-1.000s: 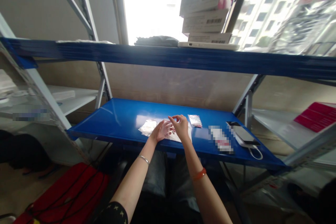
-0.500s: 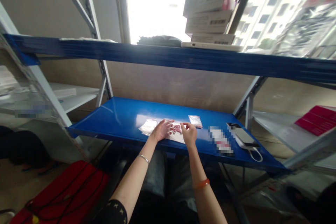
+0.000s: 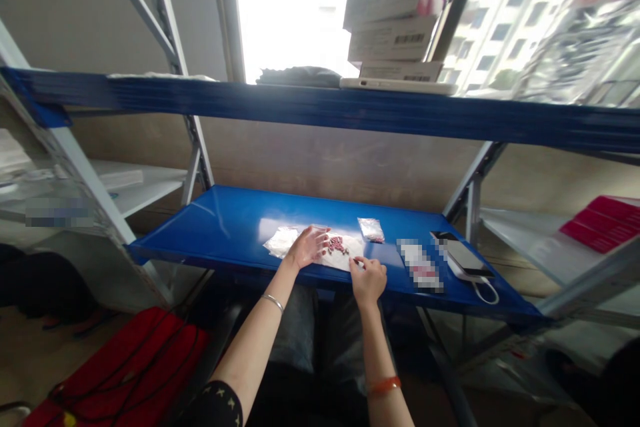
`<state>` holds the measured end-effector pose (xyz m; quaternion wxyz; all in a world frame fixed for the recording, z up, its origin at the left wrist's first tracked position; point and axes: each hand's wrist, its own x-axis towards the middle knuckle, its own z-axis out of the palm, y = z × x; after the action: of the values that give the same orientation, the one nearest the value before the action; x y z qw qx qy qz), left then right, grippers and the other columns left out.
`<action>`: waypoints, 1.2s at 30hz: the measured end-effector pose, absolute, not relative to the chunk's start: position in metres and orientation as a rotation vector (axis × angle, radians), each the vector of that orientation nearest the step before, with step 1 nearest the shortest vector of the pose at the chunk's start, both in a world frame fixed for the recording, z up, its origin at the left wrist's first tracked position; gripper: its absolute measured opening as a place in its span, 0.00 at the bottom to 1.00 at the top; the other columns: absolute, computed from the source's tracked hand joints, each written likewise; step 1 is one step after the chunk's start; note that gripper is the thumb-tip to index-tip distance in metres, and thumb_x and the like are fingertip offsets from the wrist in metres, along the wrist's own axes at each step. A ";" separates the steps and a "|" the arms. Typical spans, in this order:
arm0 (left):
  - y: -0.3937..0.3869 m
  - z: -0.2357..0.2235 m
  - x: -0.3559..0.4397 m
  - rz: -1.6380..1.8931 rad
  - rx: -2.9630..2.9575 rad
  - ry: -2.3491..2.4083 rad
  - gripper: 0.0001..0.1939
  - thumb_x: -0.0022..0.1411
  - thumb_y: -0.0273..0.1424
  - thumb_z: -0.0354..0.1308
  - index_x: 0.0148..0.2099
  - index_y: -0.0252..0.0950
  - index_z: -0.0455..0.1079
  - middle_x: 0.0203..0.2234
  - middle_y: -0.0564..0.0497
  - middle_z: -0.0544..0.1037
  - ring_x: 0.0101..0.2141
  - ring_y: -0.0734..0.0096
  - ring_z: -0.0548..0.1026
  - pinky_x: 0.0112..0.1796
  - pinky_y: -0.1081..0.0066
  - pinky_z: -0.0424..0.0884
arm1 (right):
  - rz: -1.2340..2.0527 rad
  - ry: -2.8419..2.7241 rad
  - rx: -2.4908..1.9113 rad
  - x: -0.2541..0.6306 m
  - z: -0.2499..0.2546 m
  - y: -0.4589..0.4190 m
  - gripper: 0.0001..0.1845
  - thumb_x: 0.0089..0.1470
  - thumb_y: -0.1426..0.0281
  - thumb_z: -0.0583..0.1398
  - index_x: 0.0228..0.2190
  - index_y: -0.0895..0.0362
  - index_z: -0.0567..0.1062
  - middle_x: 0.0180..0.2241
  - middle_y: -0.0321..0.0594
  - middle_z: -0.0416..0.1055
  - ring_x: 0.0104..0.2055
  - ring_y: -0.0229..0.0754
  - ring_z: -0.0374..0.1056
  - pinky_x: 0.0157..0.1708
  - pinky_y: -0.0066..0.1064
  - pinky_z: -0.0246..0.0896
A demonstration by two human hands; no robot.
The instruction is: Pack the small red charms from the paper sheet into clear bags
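Red bits [image 3: 338, 245] are being carried by a white sheet [image 3: 355, 248] on the tabletop [image 3: 225, 227]. At the sheet's left side, the left hand [image 3: 309, 247] is being held open, fingers spread. At its near right corner, the right hand [image 3: 369, 278] is being held with fingers curled; whether anything is being pinched cannot be told. Beyond, a packet [image 3: 371, 229] is being lit.
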<state>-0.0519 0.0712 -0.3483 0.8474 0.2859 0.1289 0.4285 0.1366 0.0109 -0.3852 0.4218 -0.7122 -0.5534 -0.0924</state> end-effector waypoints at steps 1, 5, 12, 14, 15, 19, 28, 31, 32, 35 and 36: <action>0.071 -0.348 -0.052 0.903 0.599 0.270 0.24 0.61 0.43 0.50 0.50 0.29 0.67 0.33 0.46 0.77 0.33 0.69 0.76 0.29 0.74 0.69 | -0.241 -1.390 -1.785 0.137 -0.386 0.010 0.15 0.50 0.61 0.57 0.32 0.57 0.80 0.28 0.46 0.69 0.32 0.48 0.58 0.32 0.34 0.49; 0.071 -0.348 -0.052 0.912 0.584 0.273 0.23 0.62 0.43 0.49 0.50 0.30 0.68 0.33 0.46 0.77 0.33 0.68 0.76 0.31 0.73 0.69 | -0.270 -1.380 -1.763 0.139 -0.389 0.009 0.16 0.51 0.63 0.57 0.33 0.59 0.80 0.28 0.48 0.69 0.32 0.48 0.58 0.33 0.35 0.50; 0.071 -0.349 -0.052 0.909 0.580 0.268 0.23 0.63 0.42 0.48 0.51 0.30 0.67 0.32 0.45 0.77 0.33 0.68 0.76 0.32 0.73 0.69 | -0.234 -1.362 -1.785 0.140 -0.390 0.010 0.19 0.53 0.62 0.54 0.30 0.61 0.81 0.27 0.50 0.69 0.31 0.48 0.58 0.34 0.35 0.50; 0.070 -0.348 -0.052 0.909 0.579 0.271 0.23 0.63 0.42 0.48 0.51 0.30 0.67 0.32 0.46 0.77 0.33 0.69 0.76 0.31 0.73 0.69 | -0.205 -1.347 -1.799 0.139 -0.388 0.010 0.20 0.54 0.61 0.53 0.30 0.60 0.81 0.27 0.49 0.69 0.31 0.48 0.58 0.32 0.35 0.49; 0.070 -0.348 -0.053 0.905 0.580 0.273 0.23 0.62 0.42 0.49 0.51 0.30 0.67 0.32 0.45 0.77 0.33 0.69 0.75 0.30 0.74 0.69 | -0.181 -1.331 -1.799 0.138 -0.386 0.011 0.20 0.54 0.60 0.53 0.30 0.59 0.81 0.27 0.49 0.69 0.31 0.47 0.58 0.31 0.35 0.49; 0.071 -0.348 -0.053 0.871 0.597 0.269 0.25 0.62 0.43 0.49 0.53 0.29 0.65 0.33 0.44 0.77 0.32 0.68 0.75 0.30 0.73 0.67 | -0.005 -1.245 -1.682 0.135 -0.368 0.017 0.24 0.51 0.53 0.55 0.29 0.58 0.81 0.23 0.44 0.66 0.28 0.44 0.58 0.31 0.35 0.51; 0.072 -0.356 -0.052 0.807 0.715 0.232 0.30 0.59 0.47 0.49 0.51 0.27 0.67 0.38 0.39 0.76 0.35 0.64 0.73 0.32 0.71 0.64 | 0.425 -1.459 -1.209 0.110 -0.295 0.034 0.24 0.45 0.49 0.59 0.31 0.56 0.81 0.24 0.39 0.66 0.26 0.39 0.60 0.28 0.30 0.55; 0.071 -0.353 -0.051 0.793 0.722 0.250 0.29 0.59 0.48 0.49 0.49 0.28 0.69 0.34 0.41 0.76 0.33 0.66 0.73 0.31 0.72 0.63 | 0.464 -1.555 -1.211 0.101 -0.288 0.038 0.23 0.45 0.50 0.60 0.29 0.56 0.81 0.24 0.40 0.67 0.27 0.39 0.62 0.29 0.31 0.57; 0.070 -0.351 -0.051 0.798 0.723 0.262 0.28 0.59 0.48 0.48 0.48 0.29 0.70 0.33 0.42 0.77 0.32 0.66 0.72 0.31 0.72 0.63 | 0.473 -1.560 -1.214 0.099 -0.289 0.038 0.23 0.45 0.50 0.59 0.29 0.57 0.81 0.25 0.41 0.68 0.28 0.40 0.62 0.29 0.31 0.58; 0.066 -0.343 -0.053 0.834 0.728 0.319 0.29 0.60 0.49 0.46 0.47 0.29 0.71 0.29 0.43 0.77 0.29 0.67 0.72 0.30 0.72 0.64 | 0.520 -1.476 -1.193 0.093 -0.297 0.033 0.24 0.47 0.51 0.58 0.33 0.58 0.80 0.28 0.43 0.71 0.30 0.41 0.64 0.32 0.32 0.60; 0.064 -0.342 -0.054 0.847 0.724 0.351 0.29 0.60 0.50 0.45 0.46 0.29 0.71 0.28 0.43 0.76 0.27 0.67 0.72 0.28 0.72 0.64 | 0.549 -1.426 -1.180 0.091 -0.302 0.030 0.24 0.47 0.51 0.58 0.35 0.58 0.79 0.30 0.44 0.72 0.31 0.41 0.65 0.33 0.33 0.61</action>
<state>-0.0540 0.0638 -0.3416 0.8342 0.3416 0.1657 0.3999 0.0910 0.0302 -0.3020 0.5692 -0.5025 -0.6074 0.2338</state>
